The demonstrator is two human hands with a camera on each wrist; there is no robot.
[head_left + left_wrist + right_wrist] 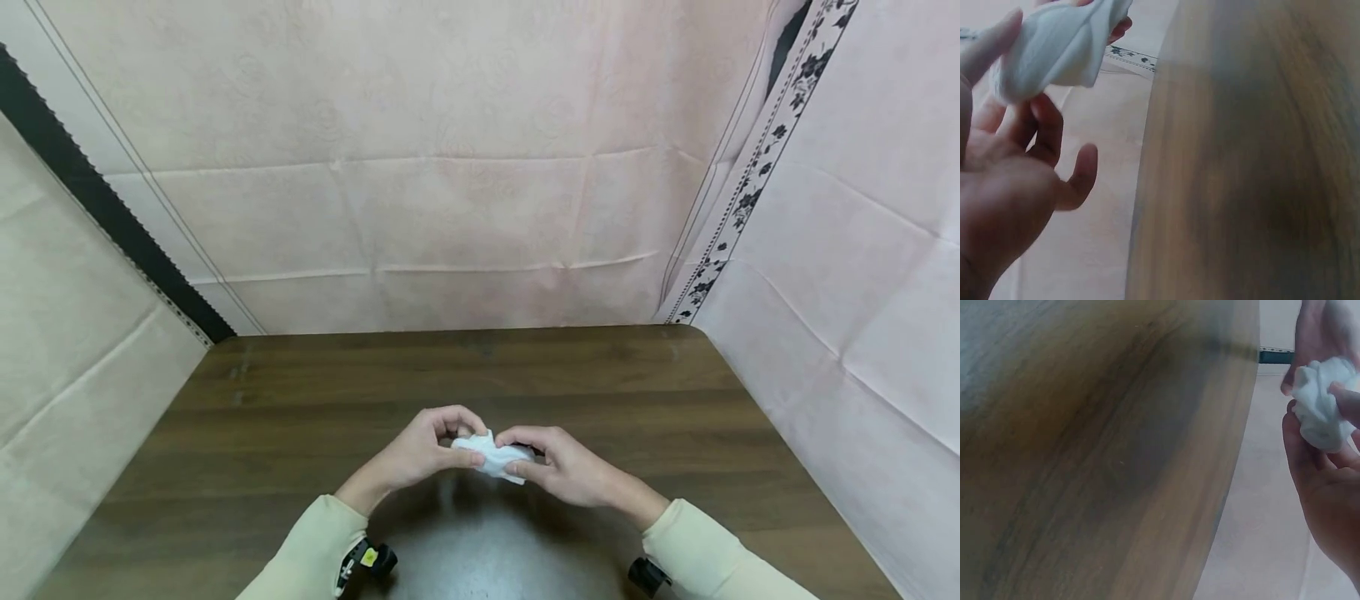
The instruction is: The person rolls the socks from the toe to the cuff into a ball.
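A small white bundle of soft cloth is held between the two hands above the table; its exact kind cannot be told. On its left end, the left hand pinches it between thumb and fingers. The right hand grips the other end, thumb toward the near side. In the left wrist view the white cloth looks rolled, with a loose flap hanging at one side. The right wrist view shows the cloth bunched up, the right thumb pressing on it.
A dark brown wooden table lies under the hands. Pale cloth sheets hang behind it and at both sides, one with a floral border. Both sleeved wrists carry black devices.
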